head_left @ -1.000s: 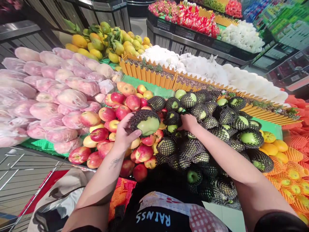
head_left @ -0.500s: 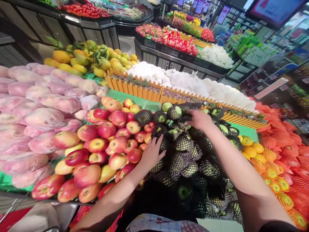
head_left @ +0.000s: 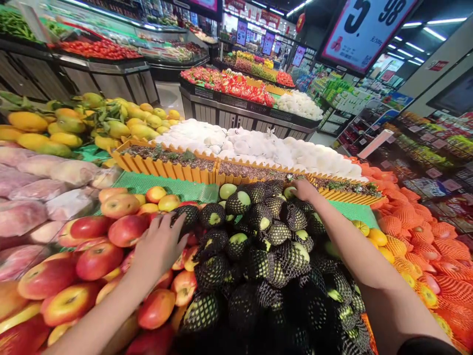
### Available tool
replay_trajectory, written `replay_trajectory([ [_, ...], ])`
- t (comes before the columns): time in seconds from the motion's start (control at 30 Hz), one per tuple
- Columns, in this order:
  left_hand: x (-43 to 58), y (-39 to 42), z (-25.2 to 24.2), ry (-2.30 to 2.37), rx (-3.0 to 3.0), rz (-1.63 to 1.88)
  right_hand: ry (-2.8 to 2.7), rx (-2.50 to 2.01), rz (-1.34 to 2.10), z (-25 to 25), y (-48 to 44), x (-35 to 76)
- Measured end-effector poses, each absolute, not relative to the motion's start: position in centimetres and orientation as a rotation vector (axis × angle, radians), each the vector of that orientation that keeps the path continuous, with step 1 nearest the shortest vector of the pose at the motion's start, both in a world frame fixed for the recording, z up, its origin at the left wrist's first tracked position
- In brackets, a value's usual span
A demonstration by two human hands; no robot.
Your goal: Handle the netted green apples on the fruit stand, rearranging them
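Observation:
Over the border between the red-yellow apples (head_left: 127,230) and the green fruits in black foam nets (head_left: 279,231), my left hand (head_left: 158,244) is open with its fingers spread. Its fingertips reach a dark net-wrapped fruit (head_left: 187,215) lying at the edge of the apples; whether they press on it I cannot tell. My right hand (head_left: 306,190) is at the back of the netted pile, by the orange edging. Its fingers bend down around a green fruit (head_left: 289,193), partly hidden under them.
Behind the pile runs an orange picket planter (head_left: 254,172), with white-wrapped fruits (head_left: 244,143) beyond it. Pink wrapped fruits (head_left: 25,212) and mangoes (head_left: 66,123) lie left. Orange-netted fruits (head_left: 439,246) lie right. A price screen (head_left: 365,34) hangs above.
The view has tilted up and shifted right. My left hand has moved left from the netted fruits toward the apples. My right hand has reached farther back, to a fruit near the planter.

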State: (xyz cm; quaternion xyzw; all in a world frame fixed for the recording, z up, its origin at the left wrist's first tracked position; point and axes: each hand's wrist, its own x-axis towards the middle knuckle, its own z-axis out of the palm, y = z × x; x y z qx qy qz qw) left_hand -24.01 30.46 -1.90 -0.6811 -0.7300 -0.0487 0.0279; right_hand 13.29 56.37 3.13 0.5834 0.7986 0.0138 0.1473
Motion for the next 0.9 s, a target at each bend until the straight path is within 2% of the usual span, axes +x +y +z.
replay_trajectory([
  [0.13, -25.2, 32.8, -4.1, -2.289, -2.075, 0.083, 2.156, 1.702, 0.214, 1.5, 58.4, 13.3],
  [0.3, -26.0, 34.1, -5.6, -2.246, -2.086, -0.025, 2.016, 1.698, 0.153, -0.8, 60.4, 12.3],
  [0.47, -26.9, 34.3, -4.0, -2.353, -2.025, -0.287, 2.015, 1.77, 0.034, -1.2, 61.6, 12.9],
  [0.63, -25.3, 32.9, -0.9, -2.331, -1.801, -0.744, 2.144, 1.947, 0.008, 0.3, 60.6, 14.6],
  [0.73, -22.3, 32.1, -0.6, -2.16, -1.938, -1.015, 2.314, 2.14, 0.022, 2.3, 58.8, 15.6],
  [0.8, -19.7, 32.0, -1.4, -1.932, -2.186, -1.027, 2.426, 2.312, 0.002, 4.0, 57.4, 16.1],
  [0.9, -16.3, 32.6, -2.8, -1.727, -2.473, -0.755, 2.593, 2.514, -0.207, 6.9, 54.8, 16.7],
])
